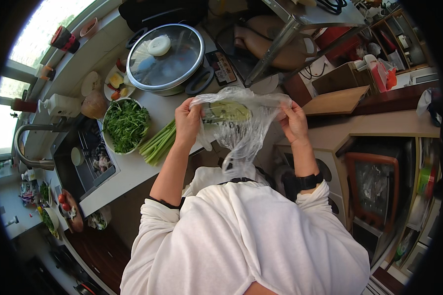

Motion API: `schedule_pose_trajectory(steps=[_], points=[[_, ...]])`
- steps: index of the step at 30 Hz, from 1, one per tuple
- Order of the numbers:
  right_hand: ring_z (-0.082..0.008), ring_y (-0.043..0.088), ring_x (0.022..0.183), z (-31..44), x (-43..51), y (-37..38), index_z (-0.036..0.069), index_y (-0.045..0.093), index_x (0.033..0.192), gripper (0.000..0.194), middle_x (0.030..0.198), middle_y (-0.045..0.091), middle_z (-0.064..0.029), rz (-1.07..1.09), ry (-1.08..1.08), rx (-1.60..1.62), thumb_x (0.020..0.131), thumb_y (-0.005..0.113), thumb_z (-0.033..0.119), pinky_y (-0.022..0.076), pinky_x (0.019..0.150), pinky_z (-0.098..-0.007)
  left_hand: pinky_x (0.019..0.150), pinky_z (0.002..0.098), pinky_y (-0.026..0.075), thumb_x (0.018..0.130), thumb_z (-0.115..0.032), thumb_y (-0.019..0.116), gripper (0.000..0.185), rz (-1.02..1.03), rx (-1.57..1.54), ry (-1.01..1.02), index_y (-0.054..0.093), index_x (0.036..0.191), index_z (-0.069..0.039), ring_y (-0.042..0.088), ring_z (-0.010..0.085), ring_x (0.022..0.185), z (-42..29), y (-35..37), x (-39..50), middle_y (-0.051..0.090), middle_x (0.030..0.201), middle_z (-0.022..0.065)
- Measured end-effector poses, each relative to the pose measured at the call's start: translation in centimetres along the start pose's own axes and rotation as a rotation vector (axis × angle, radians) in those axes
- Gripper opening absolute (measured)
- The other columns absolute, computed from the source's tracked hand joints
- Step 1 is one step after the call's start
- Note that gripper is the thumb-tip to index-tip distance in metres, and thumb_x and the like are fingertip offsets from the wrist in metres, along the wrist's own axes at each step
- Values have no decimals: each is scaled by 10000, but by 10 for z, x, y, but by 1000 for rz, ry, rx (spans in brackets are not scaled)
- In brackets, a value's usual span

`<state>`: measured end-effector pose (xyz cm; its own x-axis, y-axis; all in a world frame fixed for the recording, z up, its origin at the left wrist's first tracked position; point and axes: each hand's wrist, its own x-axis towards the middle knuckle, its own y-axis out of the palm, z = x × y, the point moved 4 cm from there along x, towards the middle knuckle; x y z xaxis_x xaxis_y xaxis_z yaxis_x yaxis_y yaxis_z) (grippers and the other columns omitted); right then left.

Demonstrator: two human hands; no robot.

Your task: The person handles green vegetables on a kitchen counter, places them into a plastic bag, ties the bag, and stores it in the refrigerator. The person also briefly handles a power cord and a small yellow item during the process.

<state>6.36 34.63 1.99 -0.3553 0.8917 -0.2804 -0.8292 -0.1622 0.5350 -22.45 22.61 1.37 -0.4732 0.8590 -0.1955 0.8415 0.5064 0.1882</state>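
Observation:
A clear plastic bag [243, 136] hangs stretched between my two hands. My left hand [187, 121] pinches its upper left edge, and my right hand [294, 120] grips the upper right edge. Through and behind the film shows a green patterned round thing [227, 111], too covered to name surely. Green vegetable stalks [160, 142] lie on the counter beside my left forearm. Left of them stands a white bowl heaped with leafy greens [126, 125]. Beyond my hands is a large pot with a glass lid [165, 57].
A sink [85, 158] with a curved faucet [20, 142] lies to the left. A plate of cut vegetables [119, 83] stands beside the pot. A metal rack leg [271, 51] rises beyond my right hand. A wooden board [336, 101] lies at the right.

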Motion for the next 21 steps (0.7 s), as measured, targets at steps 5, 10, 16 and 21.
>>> schedule_pose_trajectory(steps=[5,10,16,21], points=[[-119,578,740,17,0,-49,65,611,948,68,826,610,-16,-87,-79,-96,886,638,62,523,696,-277,626,219,454,969,-124,533,182,-156,-69,37,635,1026,16,556,87,695,-3,-21,6,650,866,29],[-149,577,770,55,-12,-89,64,590,999,140,821,585,-26,-513,-153,-87,911,642,160,532,712,-331,630,237,489,980,-117,508,174,-107,-143,40,597,1075,-1,578,90,693,-2,-31,6,643,880,23],[-236,554,1020,-33,-20,-29,57,489,1261,591,1163,521,-92,-143,270,-322,847,703,421,477,827,-422,503,213,442,976,-190,523,155,-52,-216,-132,604,1027,-68,546,61,634,25,2,-10,608,822,-19],[-246,513,1093,-87,-18,-6,67,368,1393,842,1272,444,-133,-85,522,-272,772,755,482,438,876,-420,441,229,437,990,-199,478,153,-39,-284,-317,578,989,-84,503,82,528,30,-1,-33,592,758,18]])
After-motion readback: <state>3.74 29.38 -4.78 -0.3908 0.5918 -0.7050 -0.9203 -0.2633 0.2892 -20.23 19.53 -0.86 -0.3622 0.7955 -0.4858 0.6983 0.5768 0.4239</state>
